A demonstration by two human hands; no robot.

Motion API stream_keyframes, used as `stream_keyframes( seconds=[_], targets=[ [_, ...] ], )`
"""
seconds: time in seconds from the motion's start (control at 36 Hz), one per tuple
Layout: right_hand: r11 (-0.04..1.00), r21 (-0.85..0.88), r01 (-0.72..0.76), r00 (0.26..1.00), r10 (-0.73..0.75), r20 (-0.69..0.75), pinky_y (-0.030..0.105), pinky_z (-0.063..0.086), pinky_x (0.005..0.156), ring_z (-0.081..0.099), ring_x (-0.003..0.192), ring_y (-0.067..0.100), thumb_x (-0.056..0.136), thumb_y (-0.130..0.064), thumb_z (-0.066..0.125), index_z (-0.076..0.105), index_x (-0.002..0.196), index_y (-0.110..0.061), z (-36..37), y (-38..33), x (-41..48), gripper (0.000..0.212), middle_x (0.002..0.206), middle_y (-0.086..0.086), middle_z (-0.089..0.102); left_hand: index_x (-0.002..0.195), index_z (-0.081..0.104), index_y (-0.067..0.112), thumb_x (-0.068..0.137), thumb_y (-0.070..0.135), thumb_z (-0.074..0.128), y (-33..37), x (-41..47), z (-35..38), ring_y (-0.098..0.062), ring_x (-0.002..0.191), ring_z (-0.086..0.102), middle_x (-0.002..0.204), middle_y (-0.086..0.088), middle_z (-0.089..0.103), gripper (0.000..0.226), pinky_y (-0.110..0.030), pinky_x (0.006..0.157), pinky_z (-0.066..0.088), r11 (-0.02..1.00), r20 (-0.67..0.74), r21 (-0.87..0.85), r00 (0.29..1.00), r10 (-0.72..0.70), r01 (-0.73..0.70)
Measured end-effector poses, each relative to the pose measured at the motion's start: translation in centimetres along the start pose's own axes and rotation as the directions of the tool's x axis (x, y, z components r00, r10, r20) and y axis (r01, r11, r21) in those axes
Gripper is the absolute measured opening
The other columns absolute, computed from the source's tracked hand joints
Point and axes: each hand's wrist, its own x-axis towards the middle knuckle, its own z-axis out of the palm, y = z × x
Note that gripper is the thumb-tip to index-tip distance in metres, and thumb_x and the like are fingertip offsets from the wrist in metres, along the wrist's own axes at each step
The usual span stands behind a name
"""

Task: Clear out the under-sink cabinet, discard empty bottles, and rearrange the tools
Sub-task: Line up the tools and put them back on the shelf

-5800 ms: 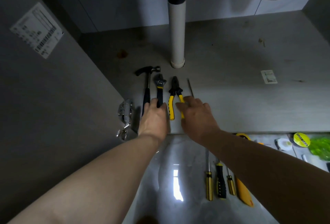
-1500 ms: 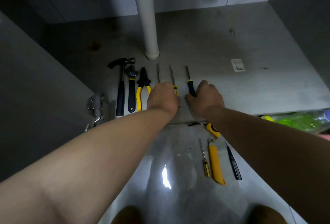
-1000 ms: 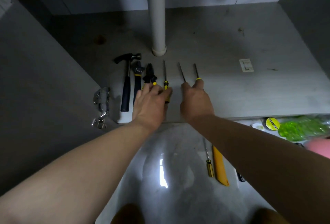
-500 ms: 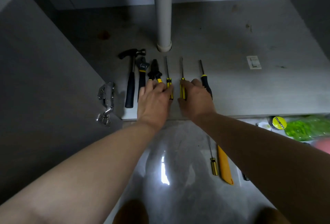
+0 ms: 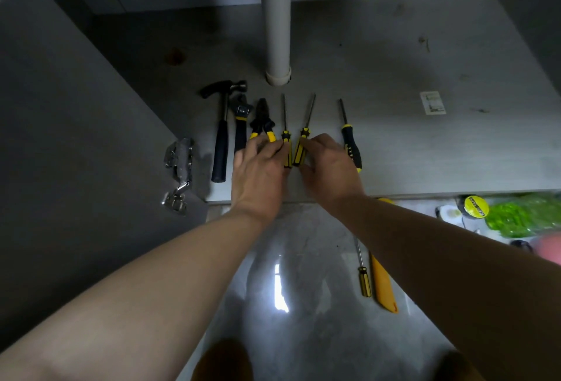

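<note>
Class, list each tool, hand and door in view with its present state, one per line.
hammer, flat on cabinet floor, untouched.
pliers, jaws closed, handles under left hand.
middle screwdriver, slanted, right hand touching its handle.
black-handled screwdriver, lying flat, not gripped.
small screwdriver, on the tiled floor outside.
cabinet door, open.

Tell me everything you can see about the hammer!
The hammer lies flat on the cabinet floor, at the left end of the row of tools. Its dark metal claw head points toward the back, on a thin silvery neck. The dark grip reaches toward the front edge. The wrench lies close beside it. The left hand is near but does not touch it.
</note>
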Motion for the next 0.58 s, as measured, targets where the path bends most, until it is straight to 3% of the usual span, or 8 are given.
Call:
stream_keyframes(
  seconds=[0.14, 0.22, 0.36, 0.58],
  targets=[
    [1.0, -0.006, 0.02, 1.0, -0.019, 0.024, 0.034, 0.038, 0.106, 0.051, 0.121, 0.033, 0.086, -0.008, 0.063, 0.057, 0.137, -0.006, 0.15, -0.02, 0.0, 0.052, 0.137, 0.013, 0.055, 0.14, 0.056, 0.029, 0.095, 0.024, 0.064, -0.02, 0.03, 0.02, -0.021, 0.142, 0.035, 0.143, 0.013, 0.055, 0.046, -0.034, 0.103, 0.032, 1.0, 0.001, -0.003, 1.0, -0.016, 0.016],
    [0.999, -0.034, 0.032, 0.999, -0.03, 0.039, 0.034, 0.038, 0.1, 0.052, 0.115, 0.033, 0.084, -0.018, 0.071, 0.059, 0.13, -0.007, 0.31, 0.04, 0.25, 0.049, 0.13, 0.012, 0.059, 0.142, 0.054, 0.029, 0.096, 0.024, 0.063, -0.04, 0.06, 0.03, -0.021, 0.143, 0.035, 0.145, 0.013, 0.054, 0.048, -0.034, 0.104, 0.032, 1.0, 0.006, -0.007, 1.0, -0.016, 0.016],
    [0.997, -0.066, 0.033, 0.998, -0.03, 0.053, 0.036, 0.039, 0.099, 0.053, 0.117, 0.03, 0.086, -0.012, 0.062, 0.06, 0.125, -0.008, 0.3, 0.09, 0.77, 0.039, 0.125, 0.01, 0.06, 0.143, 0.054, 0.029, 0.097, 0.028, 0.061, -0.03, 0.05, 0.12, -0.021, 0.143, 0.034, 0.144, 0.013, 0.054, 0.047, -0.034, 0.105, 0.031, 1.0, 0.009, -0.003, 1.0, -0.026, 0.026],
    [0.998, -0.056, 0.029, 1.0, -0.028, 0.01, 0.037, 0.04, 0.094, 0.053, 0.11, 0.032, 0.088, -0.013, 0.064, 0.06, 0.122, -0.005, 0.31, -0.1, 0.43, 0.035, 0.12, 0.014, 0.061, 0.139, 0.058, 0.026, 0.092, 0.027, 0.068, 0.03, -0.08, 0.55, -0.021, 0.14, 0.038, 0.14, 0.01, 0.058, 0.048, -0.034, 0.103, 0.032, 0.999, -0.032, 0.001, 0.999, -0.034, 0.034]
  ],
)
